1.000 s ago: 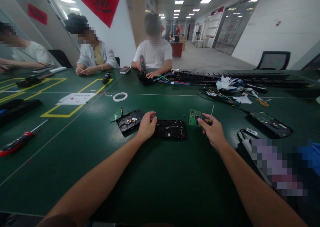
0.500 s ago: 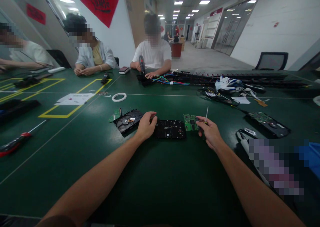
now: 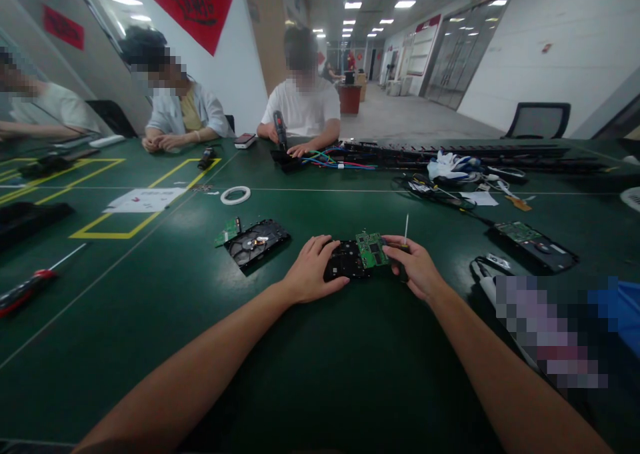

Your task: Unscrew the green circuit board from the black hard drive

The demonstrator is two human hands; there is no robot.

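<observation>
A black hard drive (image 3: 345, 262) lies on the table in front of me. My left hand (image 3: 315, 267) grips its left end, thumb on the near edge and fingers on the far one. Between its thumb and fingers, my right hand (image 3: 413, 262) holds a green circuit board (image 3: 371, 250), which overlaps the drive's right end; whether they touch I cannot tell. A screwdriver (image 3: 406, 231) is also in the right hand, its thin shaft pointing up and its handle partly hidden. Left of my left hand lies another hard drive (image 3: 260, 242), with a second green board (image 3: 229, 233) beside it.
A red-and-black screwdriver (image 3: 30, 291) lies far left, near a white paper (image 3: 145, 199) and white ring (image 3: 235, 195). On the right are a drive with a board (image 3: 535, 246) and gloves (image 3: 453, 166). Across the table, a person (image 3: 305, 111) holds a power tool (image 3: 280, 131).
My left hand has moved right from beside the drive onto its left end. The right hand has brought the circuit board left, over the drive's right end.
</observation>
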